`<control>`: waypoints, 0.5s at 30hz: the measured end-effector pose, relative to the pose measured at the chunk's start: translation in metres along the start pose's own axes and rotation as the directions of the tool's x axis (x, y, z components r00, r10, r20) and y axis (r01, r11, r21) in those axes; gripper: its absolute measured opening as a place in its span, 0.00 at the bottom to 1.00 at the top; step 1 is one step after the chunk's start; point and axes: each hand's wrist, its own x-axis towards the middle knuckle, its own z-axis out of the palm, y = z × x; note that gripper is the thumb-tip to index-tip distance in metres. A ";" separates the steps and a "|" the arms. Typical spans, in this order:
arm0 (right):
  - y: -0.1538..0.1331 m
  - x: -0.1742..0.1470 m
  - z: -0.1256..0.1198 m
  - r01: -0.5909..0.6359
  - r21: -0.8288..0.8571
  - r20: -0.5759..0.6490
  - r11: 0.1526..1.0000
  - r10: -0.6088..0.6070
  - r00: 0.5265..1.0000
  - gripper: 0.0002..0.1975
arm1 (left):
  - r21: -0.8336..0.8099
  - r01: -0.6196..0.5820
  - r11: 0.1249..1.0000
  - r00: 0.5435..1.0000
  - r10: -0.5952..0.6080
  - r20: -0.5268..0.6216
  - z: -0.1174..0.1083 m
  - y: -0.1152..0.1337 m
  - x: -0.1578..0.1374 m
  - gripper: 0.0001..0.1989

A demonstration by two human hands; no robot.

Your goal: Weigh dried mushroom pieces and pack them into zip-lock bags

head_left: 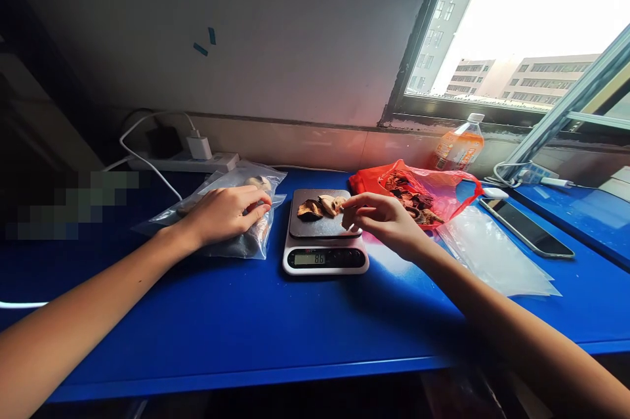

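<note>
A white kitchen scale (325, 246) with a metal plate stands in front of me, its display reading about 8.6. Several dried slices (321, 206), brown and pale, perhaps mushroom, lie on the plate. My right hand (377, 219) hovers at the plate's right side, its bent fingers close to the pale slices; whether they touch is unclear. My left hand (229, 212) rests over a clear plastic bag (253, 245) left of the scale, fingers loosely curved. Pale pieces show inside this bag, partly covered by the hand. A red plastic bag (455, 192) full of dried brown slices (406, 192) sits open behind my right hand.
Flat clear bags (497, 261) and a phone (529, 227) lie to the right on the blue table (275, 333). An orange drink bottle (460, 143) stands at the wall by the window. Back left is a power strip (224, 161) with a white charger (199, 145) and cable.
</note>
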 end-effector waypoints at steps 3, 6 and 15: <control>0.003 0.000 -0.001 -0.028 -0.024 -0.006 0.999 0.028 1.000 0.11 | -0.003 -0.005 1.000 1.000 0.006 0.002 0.000 0.000 0.000 0.18; 0.007 0.001 -0.004 0.001 -0.134 -0.018 0.991 -0.003 1.000 0.11 | 0.001 -0.001 1.000 1.000 0.001 0.004 -0.001 0.001 0.000 0.18; 0.017 0.003 -0.007 0.201 -0.759 -0.046 0.619 -0.359 0.932 0.06 | 0.017 -0.011 1.000 1.000 0.011 0.006 0.000 0.001 0.000 0.18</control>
